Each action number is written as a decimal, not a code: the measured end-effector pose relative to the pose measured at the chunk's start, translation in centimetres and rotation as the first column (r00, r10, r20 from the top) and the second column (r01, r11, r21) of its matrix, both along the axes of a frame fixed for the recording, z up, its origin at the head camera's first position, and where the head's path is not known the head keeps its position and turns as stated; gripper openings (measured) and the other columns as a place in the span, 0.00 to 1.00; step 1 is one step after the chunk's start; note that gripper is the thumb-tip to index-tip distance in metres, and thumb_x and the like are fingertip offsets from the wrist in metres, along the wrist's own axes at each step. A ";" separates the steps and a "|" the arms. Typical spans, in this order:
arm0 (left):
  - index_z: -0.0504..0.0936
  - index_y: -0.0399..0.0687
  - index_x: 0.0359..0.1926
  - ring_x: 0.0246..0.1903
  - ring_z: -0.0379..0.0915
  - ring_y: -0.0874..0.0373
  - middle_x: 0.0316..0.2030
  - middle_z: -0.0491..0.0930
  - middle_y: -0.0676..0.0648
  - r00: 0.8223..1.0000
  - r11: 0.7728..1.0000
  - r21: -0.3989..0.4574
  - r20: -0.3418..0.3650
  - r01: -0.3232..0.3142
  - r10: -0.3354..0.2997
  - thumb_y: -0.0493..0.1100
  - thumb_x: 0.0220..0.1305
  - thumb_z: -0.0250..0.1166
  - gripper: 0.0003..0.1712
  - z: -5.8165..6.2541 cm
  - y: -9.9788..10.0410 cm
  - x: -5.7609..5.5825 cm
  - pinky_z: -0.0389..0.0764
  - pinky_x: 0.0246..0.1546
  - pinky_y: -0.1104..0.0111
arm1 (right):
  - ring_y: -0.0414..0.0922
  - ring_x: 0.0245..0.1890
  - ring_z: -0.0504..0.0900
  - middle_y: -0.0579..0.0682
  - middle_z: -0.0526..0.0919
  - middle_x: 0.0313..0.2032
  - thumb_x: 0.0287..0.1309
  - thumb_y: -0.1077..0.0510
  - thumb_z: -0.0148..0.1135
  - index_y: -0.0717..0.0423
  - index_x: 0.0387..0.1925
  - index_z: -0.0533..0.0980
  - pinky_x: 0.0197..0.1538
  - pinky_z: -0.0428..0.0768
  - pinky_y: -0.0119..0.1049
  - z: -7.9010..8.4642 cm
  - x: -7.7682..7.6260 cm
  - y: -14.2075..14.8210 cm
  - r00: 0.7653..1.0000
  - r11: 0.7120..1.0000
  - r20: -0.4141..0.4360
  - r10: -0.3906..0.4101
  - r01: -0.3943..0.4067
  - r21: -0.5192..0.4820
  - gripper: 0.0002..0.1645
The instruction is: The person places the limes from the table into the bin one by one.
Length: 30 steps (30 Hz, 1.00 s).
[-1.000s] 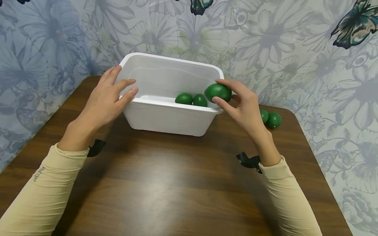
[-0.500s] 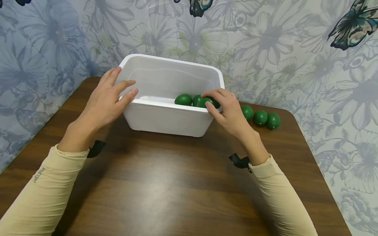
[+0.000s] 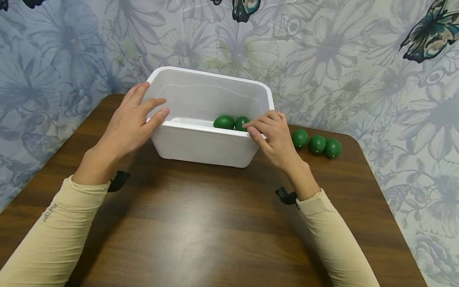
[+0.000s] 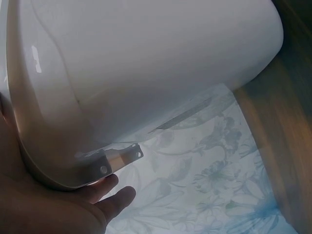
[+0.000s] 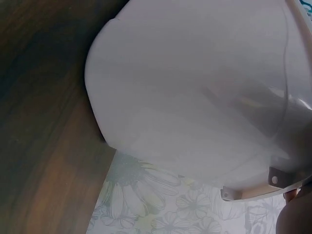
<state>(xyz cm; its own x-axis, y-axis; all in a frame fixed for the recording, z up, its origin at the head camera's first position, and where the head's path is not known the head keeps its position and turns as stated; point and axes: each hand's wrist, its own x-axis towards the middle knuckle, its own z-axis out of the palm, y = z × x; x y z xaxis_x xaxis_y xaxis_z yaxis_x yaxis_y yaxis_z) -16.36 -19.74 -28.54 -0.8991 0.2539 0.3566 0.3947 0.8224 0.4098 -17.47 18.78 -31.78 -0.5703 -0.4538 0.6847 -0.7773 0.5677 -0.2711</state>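
Observation:
A white plastic tub stands on the table in the head view; its outer wall fills much of the left wrist view. Two dark green oval fruits show inside, one green fruit and another green fruit partly behind my right fingers. My left hand rests at the tub's left end, fingers spread and fairly straight over the rim. At the right front corner my right hand holds the rim, fingers bent over it and thumb near the front edge. What lies under those fingers is hidden.
Right of the tub, three green fruits sit in a row on the brown wooden table. A patterned wall rises close behind the tub and along the table's sides.
My right hand has brought a green fruit down into the tub's right end, and the fruit is out of sight now. The hand has shifted left and lower. My left hand stays put.

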 end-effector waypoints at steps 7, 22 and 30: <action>0.78 0.45 0.71 0.83 0.41 0.38 0.83 0.51 0.35 1.000 1.000 0.000 -0.002 -0.003 0.003 0.65 0.80 0.49 0.36 0.1 0.1 0.0 0.53 0.75 0.32 | 0.49 0.42 0.78 0.49 0.90 0.37 0.78 0.30 0.48 0.53 0.42 0.90 0.59 0.65 0.52 -0.4 0.3 0.0 0.999 0.998 -0.027 0.026 -0.027 -0.050 0.37; 0.78 0.44 0.71 0.83 0.40 0.38 0.83 0.51 0.36 1.000 1.000 -0.001 -0.001 -0.001 0.001 0.65 0.81 0.49 0.36 -0.2 0.3 -0.1 0.52 0.75 0.32 | 0.45 0.84 0.52 0.41 0.55 0.83 0.75 0.21 0.34 0.43 0.83 0.58 0.81 0.54 0.59 -3.7 0.4 6.8 0.956 0.981 0.293 -0.023 0.078 -0.178 0.49; 0.77 0.44 0.72 0.83 0.40 0.39 0.83 0.50 0.36 1.000 1.000 0.001 0.007 -0.006 0.006 0.65 0.80 0.48 0.36 -0.1 0.4 0.0 0.52 0.75 0.32 | 0.53 0.85 0.43 0.46 0.44 0.85 0.79 0.27 0.36 0.41 0.84 0.55 0.80 0.48 0.67 -4.9 0.0 11.1 0.875 0.955 0.410 -0.258 0.295 -0.029 0.43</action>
<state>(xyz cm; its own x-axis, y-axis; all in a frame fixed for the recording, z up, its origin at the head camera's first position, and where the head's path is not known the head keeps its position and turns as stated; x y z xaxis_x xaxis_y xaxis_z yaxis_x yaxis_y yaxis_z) -16.36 -19.37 -28.64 -0.9033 0.2479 0.3503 0.3866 0.8244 0.4134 -17.43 29.88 -36.71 -0.8957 -0.1864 0.4037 -0.4087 0.7029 -0.5822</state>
